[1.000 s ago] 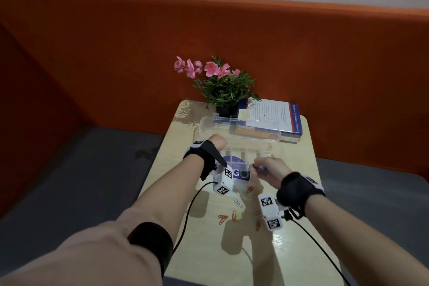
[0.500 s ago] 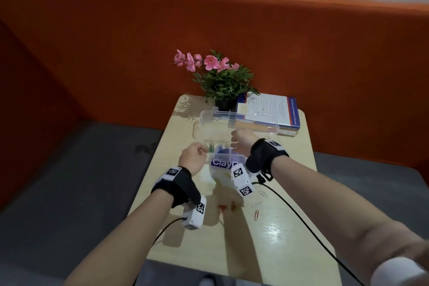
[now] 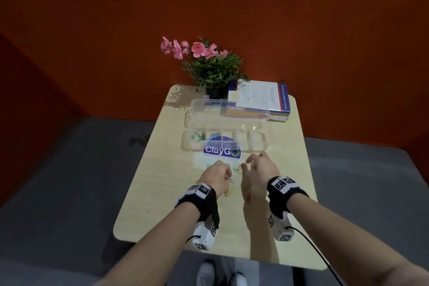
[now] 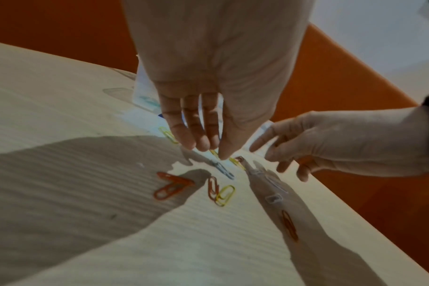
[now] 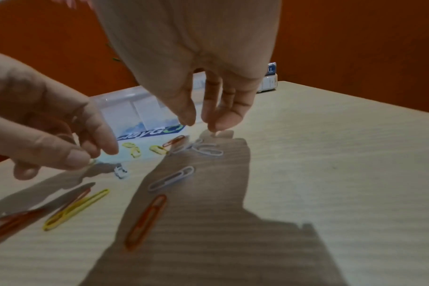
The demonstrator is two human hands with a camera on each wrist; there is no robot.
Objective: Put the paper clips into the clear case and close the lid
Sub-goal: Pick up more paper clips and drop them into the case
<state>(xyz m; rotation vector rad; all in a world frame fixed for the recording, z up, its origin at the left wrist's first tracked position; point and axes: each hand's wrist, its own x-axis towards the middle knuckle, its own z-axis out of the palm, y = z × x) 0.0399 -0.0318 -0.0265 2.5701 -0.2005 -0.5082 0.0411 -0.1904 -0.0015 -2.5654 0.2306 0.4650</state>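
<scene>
Plainly the clips (image 5: 145, 220) are light, thin, stiff wire lying flat on the table (image 3: 274, 204), so each likely needs a fingertip pinch at one rounded end, or a slide to lift an edge. They lie scattered near both hands; a few already sit in the open case (image 3: 222, 141) beyond. The left hand (image 3: 214, 177) seems to pinch one clip; the right hand (image 3: 260, 169) hovers with fingers spread, holding nothing. An orange wall backs the table.

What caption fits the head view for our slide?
Both hands, left hand and right hand, reach for loose paper clips before the open clear case.
</scene>
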